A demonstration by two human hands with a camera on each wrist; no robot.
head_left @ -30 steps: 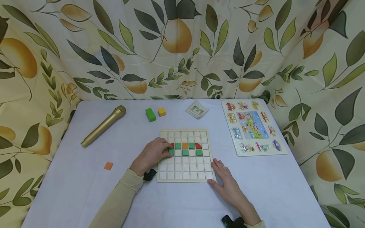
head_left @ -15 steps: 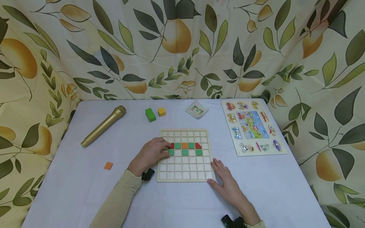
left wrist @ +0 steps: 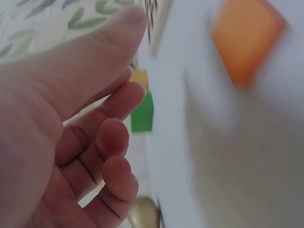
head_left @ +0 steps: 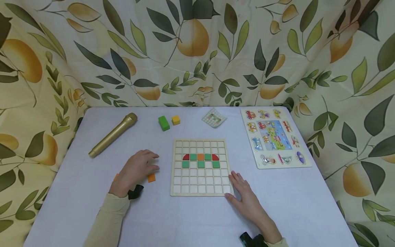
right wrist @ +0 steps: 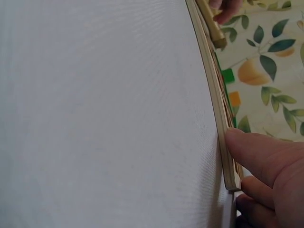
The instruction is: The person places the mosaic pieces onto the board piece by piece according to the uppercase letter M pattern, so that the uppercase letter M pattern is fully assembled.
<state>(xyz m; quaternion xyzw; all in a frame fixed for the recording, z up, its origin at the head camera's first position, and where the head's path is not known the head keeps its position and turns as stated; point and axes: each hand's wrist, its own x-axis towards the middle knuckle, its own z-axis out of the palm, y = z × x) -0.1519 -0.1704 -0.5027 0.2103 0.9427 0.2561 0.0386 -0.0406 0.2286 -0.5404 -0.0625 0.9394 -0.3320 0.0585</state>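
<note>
A wooden grid board [head_left: 200,191] lies mid-table. Two rows of it hold red, green and orange tiles [head_left: 200,157]. My left hand [head_left: 142,166] hovers over the table left of the board, fingers loosely curled and holding nothing. A loose orange tile [head_left: 151,177] lies just by its thumb; the left wrist view shows that orange tile [left wrist: 244,38] blurred, beyond the fingers [left wrist: 114,137]. A second orange tile [head_left: 115,176] peeks out left of the wrist. My right hand [head_left: 237,187] lies flat at the board's near right corner, its thumb [right wrist: 256,152] against the board's edge [right wrist: 216,104].
A gold microphone [head_left: 112,134] lies at the back left. A green block [head_left: 163,123] and a yellow block [head_left: 176,120] sit behind the board, with a pattern card [head_left: 214,117] to their right. A vehicle puzzle [head_left: 275,137] lies at the right. Leaf-print cloth surrounds the table.
My left hand has come off the board's left edge and moved left and nearer over the table. An orange tile now lies beside it. The right hand has stayed put.
</note>
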